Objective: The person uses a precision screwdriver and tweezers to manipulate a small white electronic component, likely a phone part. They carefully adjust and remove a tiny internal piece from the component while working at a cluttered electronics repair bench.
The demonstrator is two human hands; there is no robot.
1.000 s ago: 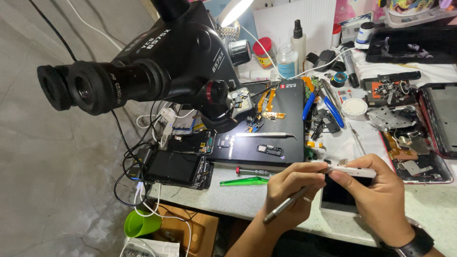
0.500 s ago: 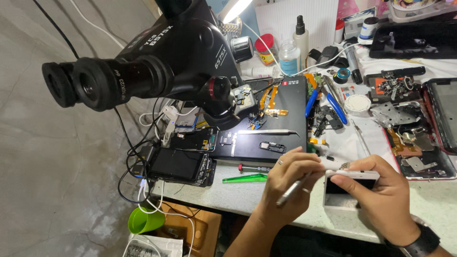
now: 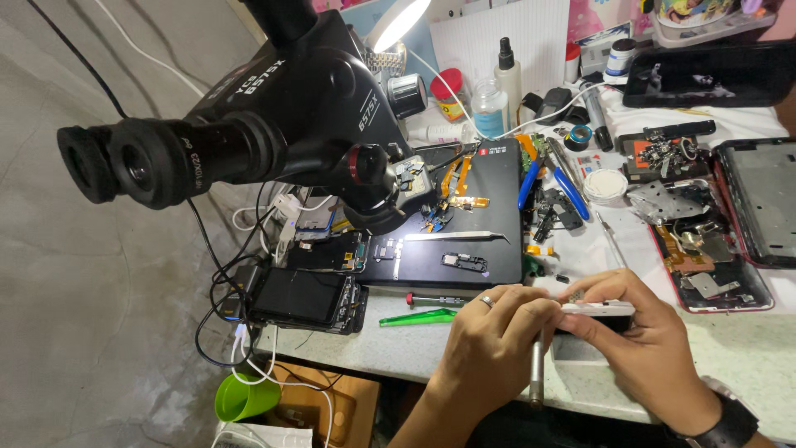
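I see a white phone [image 3: 599, 309] held edge-on above the desk's [image 3: 746, 348] near edge, its face hidden. My right hand [image 3: 655, 348] has its grip clenched on it; my left hand [image 3: 489, 344] grasps a metal tool [image 3: 536, 377], tip hidden.

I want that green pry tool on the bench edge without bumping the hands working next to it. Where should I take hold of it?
Grip the green pry tool by its wide, flat right half, pinching from above. It lies flat on the pale bench, thin tip pointing left. Come from the left front: the left hand sits close on its right, the red-capped screwdriver just behind.
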